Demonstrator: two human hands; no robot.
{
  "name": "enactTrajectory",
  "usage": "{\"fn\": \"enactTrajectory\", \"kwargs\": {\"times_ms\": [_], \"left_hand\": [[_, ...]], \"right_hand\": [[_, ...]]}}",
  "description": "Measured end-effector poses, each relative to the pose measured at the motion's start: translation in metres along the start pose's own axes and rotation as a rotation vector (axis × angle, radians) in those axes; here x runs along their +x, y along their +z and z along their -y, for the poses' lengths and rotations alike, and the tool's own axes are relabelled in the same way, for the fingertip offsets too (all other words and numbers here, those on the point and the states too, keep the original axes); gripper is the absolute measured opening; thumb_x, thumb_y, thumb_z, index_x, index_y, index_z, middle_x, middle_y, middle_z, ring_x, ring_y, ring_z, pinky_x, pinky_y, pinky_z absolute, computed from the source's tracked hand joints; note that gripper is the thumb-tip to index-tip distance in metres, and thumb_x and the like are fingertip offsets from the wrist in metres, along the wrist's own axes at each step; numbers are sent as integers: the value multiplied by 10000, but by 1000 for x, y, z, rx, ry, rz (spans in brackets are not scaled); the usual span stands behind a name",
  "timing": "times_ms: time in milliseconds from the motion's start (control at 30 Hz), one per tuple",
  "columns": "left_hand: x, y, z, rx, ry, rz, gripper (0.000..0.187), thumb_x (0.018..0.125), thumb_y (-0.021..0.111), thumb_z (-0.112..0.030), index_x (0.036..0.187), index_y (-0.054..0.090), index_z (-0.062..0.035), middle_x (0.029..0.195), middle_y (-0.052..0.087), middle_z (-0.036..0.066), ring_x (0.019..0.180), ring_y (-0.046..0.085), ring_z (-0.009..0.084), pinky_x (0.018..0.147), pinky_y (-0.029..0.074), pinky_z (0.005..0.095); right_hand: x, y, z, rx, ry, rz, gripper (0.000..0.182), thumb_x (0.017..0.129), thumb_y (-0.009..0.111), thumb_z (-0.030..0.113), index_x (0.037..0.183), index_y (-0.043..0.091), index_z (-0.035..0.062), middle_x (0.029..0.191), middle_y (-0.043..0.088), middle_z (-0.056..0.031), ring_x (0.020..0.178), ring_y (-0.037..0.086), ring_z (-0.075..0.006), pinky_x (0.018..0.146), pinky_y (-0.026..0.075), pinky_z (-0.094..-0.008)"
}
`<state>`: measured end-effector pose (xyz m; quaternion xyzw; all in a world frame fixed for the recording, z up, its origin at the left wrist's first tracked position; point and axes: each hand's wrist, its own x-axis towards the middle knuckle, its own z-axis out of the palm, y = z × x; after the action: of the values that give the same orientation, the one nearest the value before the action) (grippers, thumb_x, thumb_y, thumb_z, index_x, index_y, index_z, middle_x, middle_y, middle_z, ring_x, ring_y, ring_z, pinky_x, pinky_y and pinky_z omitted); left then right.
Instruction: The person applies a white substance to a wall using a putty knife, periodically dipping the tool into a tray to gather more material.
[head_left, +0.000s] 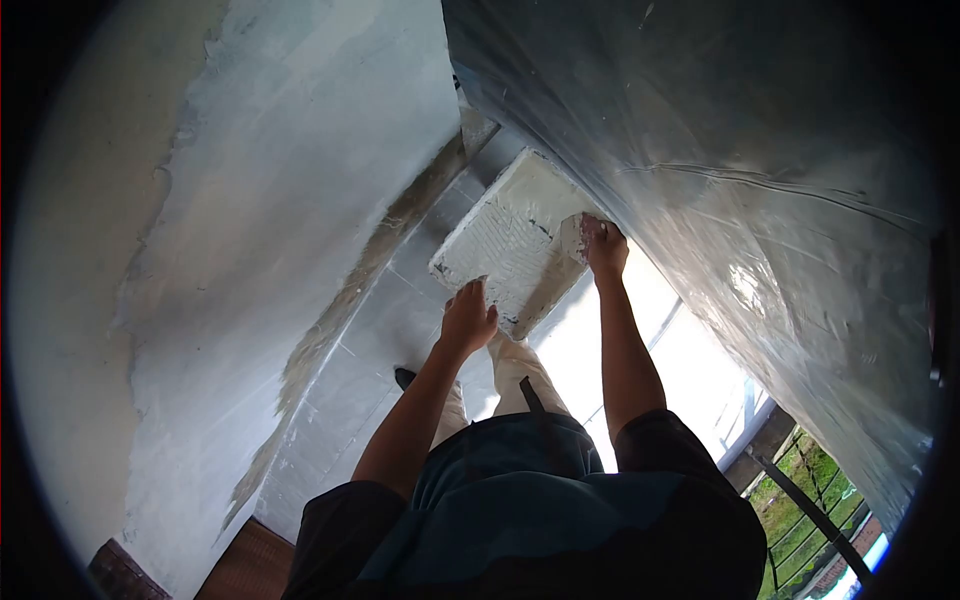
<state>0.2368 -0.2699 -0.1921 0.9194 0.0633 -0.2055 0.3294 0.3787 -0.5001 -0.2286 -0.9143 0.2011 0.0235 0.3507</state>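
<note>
A rectangular tray (535,172), its rim and inside caked with pale plaster, lies in front of my legs. Ridged wet-looking plaster (510,235) covers much of its bottom. At the tray's right side, my right hand (606,248) is closed around a plaster-caked scraper (574,239), whose broad pale face is over the tray. My left hand (468,318) is at the near left edge of the tray with its fingers curled. What those fingers grip, the rim or a small tool, is hidden.
A partly plastered wall (270,200) rises on the left, with a rough unplastered strip along its foot. Plastic sheeting (760,200) hangs on the right. Grey tiles (350,370) cover the floor around my legs. A railing (815,510) with grass beyond shows at lower right.
</note>
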Motion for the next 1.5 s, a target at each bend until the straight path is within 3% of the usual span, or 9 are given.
{"fn": "enactTrajectory", "kwargs": {"times_ms": [200,267,367,600,700,1000,1500], "left_hand": [[5,31,3,36,17,51,550,813,583,-204,1277,372,4,1244,470,198,1175,459,345,963,376,478],[2,40,1,36,14,75,544,813,583,-201,1272,375,3,1242,472,197,1173,459,346,961,378,476],[-6,52,-1,27,3,101,531,811,585,-190,1263,383,1,1236,477,196,1161,466,352,959,379,472],[-13,67,3,-17,-14,112,527,804,585,-185,1254,383,-1,1205,491,200,1131,484,355,940,389,477],[-9,64,3,22,-67,177,535,824,572,-193,1284,373,-6,1228,490,192,1162,472,333,955,382,460],[-7,63,6,10,-53,103,515,816,587,-217,1245,392,-11,1181,498,197,1112,488,356,926,398,478],[-38,61,24,-6,-194,183,544,833,561,-210,1300,373,-2,1226,492,216,1131,478,378,965,386,467]], "right_hand": [[13,25,-16,-21,-140,35,250,816,536,125,1031,634,43,1008,633,-219,948,597,-404,817,473,-444],[16,34,-21,-8,-324,6,212,801,543,76,989,638,56,897,645,-231,857,625,-402,746,496,-460],[19,48,-29,-22,-353,26,207,800,535,56,980,638,58,857,643,-233,812,630,-402,720,496,-467],[24,57,-31,-13,-319,51,210,805,546,64,996,634,56,836,648,-211,782,632,-396,700,502,-446],[30,60,-33,-31,-356,34,217,791,549,68,994,624,74,782,642,-215,752,630,-403,680,500,-480],[33,64,-39,-129,-316,137,191,781,543,69,958,614,57,800,637,-232,779,622,-419,709,494,-504],[2,60,-42,-49,-269,474,191,795,569,151,939,636,45,848,644,-213,824,612,-410,744,484,-458]]}}
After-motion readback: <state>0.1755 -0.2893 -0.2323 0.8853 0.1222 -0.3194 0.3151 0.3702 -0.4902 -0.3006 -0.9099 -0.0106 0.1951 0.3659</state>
